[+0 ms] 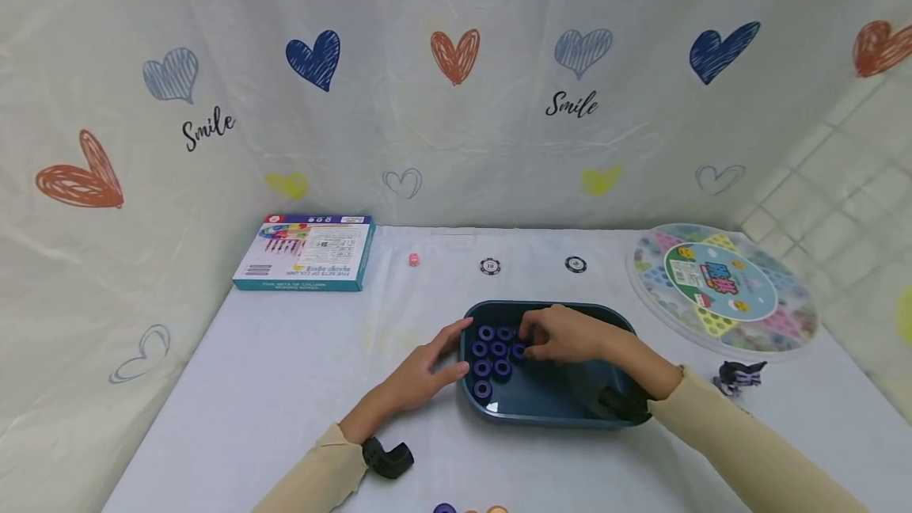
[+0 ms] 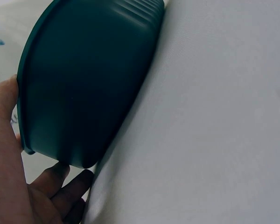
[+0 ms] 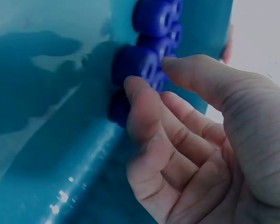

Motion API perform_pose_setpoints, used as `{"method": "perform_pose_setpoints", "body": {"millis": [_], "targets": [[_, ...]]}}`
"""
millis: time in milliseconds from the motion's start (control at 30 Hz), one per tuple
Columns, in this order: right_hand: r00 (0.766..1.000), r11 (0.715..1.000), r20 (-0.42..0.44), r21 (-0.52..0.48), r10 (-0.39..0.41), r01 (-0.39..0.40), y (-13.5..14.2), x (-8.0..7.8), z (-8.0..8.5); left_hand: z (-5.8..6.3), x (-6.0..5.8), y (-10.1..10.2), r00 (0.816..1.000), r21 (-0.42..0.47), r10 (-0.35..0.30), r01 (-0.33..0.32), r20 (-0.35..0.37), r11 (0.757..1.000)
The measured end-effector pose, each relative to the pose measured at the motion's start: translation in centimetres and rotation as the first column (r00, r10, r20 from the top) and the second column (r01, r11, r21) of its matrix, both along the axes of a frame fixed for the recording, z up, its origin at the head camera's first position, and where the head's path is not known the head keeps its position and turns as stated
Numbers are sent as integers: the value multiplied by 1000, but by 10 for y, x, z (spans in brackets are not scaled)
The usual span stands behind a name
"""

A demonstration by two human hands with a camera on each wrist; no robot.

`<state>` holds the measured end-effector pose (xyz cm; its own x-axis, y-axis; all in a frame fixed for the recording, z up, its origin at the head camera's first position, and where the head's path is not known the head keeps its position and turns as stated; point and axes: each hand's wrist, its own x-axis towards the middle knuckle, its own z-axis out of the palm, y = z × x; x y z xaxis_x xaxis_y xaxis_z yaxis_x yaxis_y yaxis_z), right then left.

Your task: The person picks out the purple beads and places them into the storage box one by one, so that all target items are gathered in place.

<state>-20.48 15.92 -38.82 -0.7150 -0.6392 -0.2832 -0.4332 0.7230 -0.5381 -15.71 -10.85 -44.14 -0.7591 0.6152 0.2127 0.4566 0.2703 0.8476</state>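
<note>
A person's right hand (image 1: 563, 335) pinched a blue ring (image 3: 136, 64) among the rings packed in a dark tray (image 1: 563, 406) while the open left hand (image 1: 427, 370) braced its wall, a steadying hold that likely kept rows tidy.
</note>
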Motion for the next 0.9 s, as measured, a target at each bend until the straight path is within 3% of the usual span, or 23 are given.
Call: {"method": "perform_pose_setpoints", "body": {"millis": [333, 667, 733, 900], "targets": [[998, 998, -54, 66, -21, 24, 2, 18, 18, -2, -1, 0, 1000, 18, -12, 12, 6, 1000], [978, 998, -201, 16, 57, -55, -16, 61, 27, -5, -1, -1, 1000, 18, -7, 7, 13, 1000], [973, 997, -216, 17, 76, -74, -22, 70, 28, -7, -2, -1, 1000, 22, -5, 5, 8, 1000], [953, 991, -277, 1, 125, -130, -39, 90, 24, -28, -12, 0, 1000, 14, 3, -2, -16, 1000]]}}
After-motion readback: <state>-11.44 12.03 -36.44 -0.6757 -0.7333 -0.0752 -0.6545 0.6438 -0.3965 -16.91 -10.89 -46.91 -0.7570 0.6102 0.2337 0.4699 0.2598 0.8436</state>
